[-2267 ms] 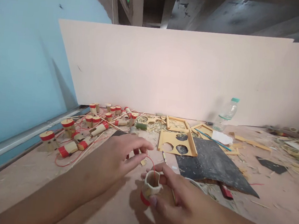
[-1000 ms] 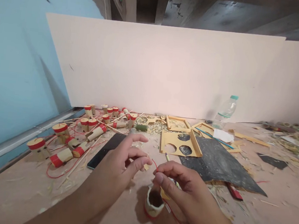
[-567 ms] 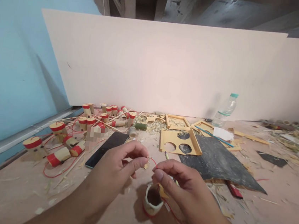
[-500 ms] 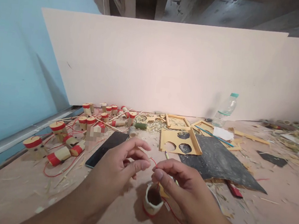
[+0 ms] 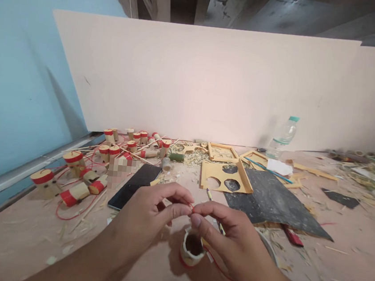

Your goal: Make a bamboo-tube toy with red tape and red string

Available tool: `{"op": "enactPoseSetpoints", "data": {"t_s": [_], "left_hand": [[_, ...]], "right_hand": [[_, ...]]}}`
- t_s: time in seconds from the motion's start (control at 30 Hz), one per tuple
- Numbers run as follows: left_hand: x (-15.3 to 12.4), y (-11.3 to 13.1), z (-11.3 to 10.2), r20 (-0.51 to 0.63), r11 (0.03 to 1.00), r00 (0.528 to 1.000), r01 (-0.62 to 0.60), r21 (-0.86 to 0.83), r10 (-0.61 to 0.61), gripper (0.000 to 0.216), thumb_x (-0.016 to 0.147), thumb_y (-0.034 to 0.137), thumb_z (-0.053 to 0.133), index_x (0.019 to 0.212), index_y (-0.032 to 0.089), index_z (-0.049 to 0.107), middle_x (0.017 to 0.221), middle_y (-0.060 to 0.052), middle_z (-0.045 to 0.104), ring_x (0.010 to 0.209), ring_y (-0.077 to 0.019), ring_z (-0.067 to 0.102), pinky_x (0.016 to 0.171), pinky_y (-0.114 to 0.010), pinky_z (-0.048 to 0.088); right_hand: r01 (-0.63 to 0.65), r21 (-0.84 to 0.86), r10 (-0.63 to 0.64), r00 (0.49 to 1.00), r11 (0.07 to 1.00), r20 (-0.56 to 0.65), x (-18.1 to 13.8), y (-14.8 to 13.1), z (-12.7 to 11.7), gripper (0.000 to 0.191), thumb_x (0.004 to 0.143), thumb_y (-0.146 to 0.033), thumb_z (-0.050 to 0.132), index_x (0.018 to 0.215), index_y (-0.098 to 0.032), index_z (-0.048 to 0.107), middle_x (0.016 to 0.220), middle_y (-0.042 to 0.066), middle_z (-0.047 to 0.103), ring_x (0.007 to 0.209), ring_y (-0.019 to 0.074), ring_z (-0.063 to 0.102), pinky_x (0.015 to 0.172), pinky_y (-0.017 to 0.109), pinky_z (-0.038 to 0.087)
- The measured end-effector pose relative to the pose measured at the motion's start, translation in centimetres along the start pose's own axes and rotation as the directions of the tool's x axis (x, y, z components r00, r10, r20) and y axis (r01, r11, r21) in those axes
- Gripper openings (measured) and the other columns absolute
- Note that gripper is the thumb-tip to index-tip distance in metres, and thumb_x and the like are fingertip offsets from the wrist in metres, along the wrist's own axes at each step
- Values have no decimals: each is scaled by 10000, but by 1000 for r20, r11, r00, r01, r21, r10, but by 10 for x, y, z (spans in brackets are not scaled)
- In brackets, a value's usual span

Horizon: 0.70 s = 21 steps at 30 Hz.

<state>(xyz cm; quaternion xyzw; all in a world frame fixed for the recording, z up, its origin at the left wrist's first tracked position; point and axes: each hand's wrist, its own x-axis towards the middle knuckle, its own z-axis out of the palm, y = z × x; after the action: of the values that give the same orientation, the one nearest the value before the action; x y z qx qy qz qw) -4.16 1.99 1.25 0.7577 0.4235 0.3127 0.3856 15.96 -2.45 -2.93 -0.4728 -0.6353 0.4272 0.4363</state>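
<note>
Pinched between the fingertips of my left hand point(image 5: 162, 209) and my right hand point(image 5: 225, 231) is a short bit of red string point(image 5: 193, 208). The fingertips of both hands nearly meet around it. Just below them a small bamboo cup point(image 5: 192, 253), with a red band round its base, stands on the table with its hollow end up. More red cord point(image 5: 216, 264) runs from beside the cup and passes under my right hand. A pen point(image 5: 209, 195) lies partly hidden behind my right hand.
Many red-topped bamboo pieces point(image 5: 73, 160) with cords and sticks lie at left. A phone point(image 5: 136, 184) is beyond my left hand. Yellow cardboard point(image 5: 212, 167), a black sheet point(image 5: 274, 203), a red-handled tool point(image 5: 293, 236) and a water bottle point(image 5: 283, 137) occupy the right.
My left hand has moved right and slightly down, closing its fingertips onto the red string. My right hand stays almost in place, and the gap between the hands has closed.
</note>
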Motion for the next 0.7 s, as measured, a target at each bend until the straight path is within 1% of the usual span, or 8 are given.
{"op": "enactPoseSetpoints", "data": {"t_s": [0.1, 0.23, 0.33, 0.5, 0.63, 0.7], "left_hand": [[0, -1, 1, 20, 1000, 1000, -8, 17, 7, 129, 961, 294, 680, 904, 272, 794, 910, 54, 805, 881, -167, 726, 746, -235, 500], [-1, -1, 2, -10, 999, 1000, -22, 38, 22, 109, 954, 281, 686, 904, 274, 782, 932, 53, 797, 900, -165, 728, 734, -230, 499], [-2, 0, 2, -26, 999, 999, -26, 41, 27, 87, 948, 290, 702, 897, 270, 769, 915, 47, 780, 885, -168, 722, 720, -230, 505], [-2, 2, 3, -9, 1000, 1000, -17, 24, 17, 89, 951, 297, 705, 886, 259, 753, 904, 34, 766, 863, -174, 714, 704, -233, 510], [-4, 3, 5, 26, 1000, 1000, 9, -25, -8, 89, 951, 287, 709, 874, 252, 739, 874, 44, 754, 816, -158, 704, 685, -222, 508], [-5, 3, 6, 33, 999, 999, 19, -51, -17, 60, 944, 311, 726, 925, 257, 742, 885, 41, 755, 818, -162, 704, 686, -224, 518]], "right_hand": [[-5, -17, 5, 1000, 1000, -6, 0, -1, 0, 248, 1017, -437, 677, 967, -226, 796, 825, -10, 798, 764, 169, 741, 736, 217, 567], [9, -26, -9, 1000, 1000, 1, -1, -1, -1, 242, 1027, -433, 660, 982, -231, 787, 827, -3, 810, 776, 180, 747, 758, 239, 584], [26, -36, -26, 999, 999, -21, 0, 0, -2, 197, 1020, -404, 668, 1025, -236, 771, 894, 6, 820, 823, 186, 754, 777, 251, 600], [43, -33, -44, 998, 999, -53, 1, 1, -3, 123, 1001, -328, 687, 1040, -240, 764, 972, 5, 809, 893, 174, 748, 838, 245, 596], [26, -48, -28, 999, 999, -37, 1, -1, -4, 134, 1004, -341, 686, 987, -235, 766, 942, 2, 811, 886, 174, 740, 832, 239, 580], [16, -47, -18, 999, 999, -36, 0, -1, -4, 164, 1004, -363, 684, 961, -235, 776, 909, -1, 813, 859, 176, 741, 817, 241, 574]]}}
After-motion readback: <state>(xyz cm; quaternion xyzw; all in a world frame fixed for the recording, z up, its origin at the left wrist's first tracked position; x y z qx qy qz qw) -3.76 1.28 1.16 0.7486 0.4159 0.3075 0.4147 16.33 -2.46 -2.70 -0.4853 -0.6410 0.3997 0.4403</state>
